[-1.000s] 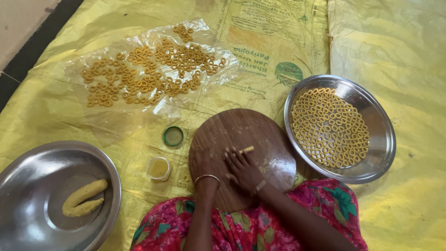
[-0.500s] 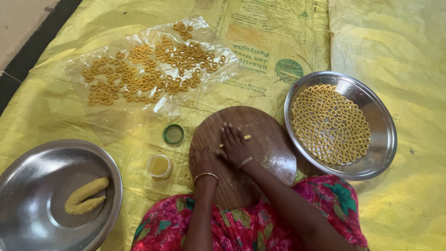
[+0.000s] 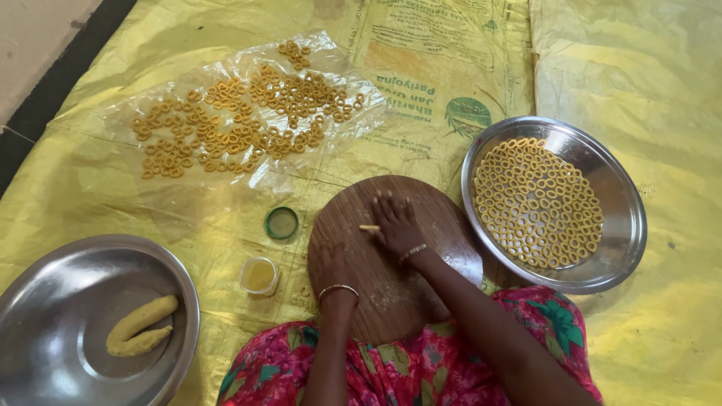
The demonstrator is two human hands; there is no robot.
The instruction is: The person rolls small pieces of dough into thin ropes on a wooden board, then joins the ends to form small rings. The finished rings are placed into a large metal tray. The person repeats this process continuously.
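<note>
The round board [image 3: 421,225] sits in the middle, with both hands on it — a small dough strip [image 3: 368,228] on top. At three o'clock, a plate [image 3: 628,225] holds rings. At eight o'clock, a bowl [image 3: 45,301] holds dough. At eleven o'clock — more rings [image 3: 241,124] on a sheet.

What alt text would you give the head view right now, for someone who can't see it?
Seen from above, a person's right hand presses flat on a thin strip of yellow dough on a round wooden board, the left hand resting on the board's near side. A steel plate of dough rings sits right, more rings on a plastic sheet beyond, a steel bowl with dough left.
</note>
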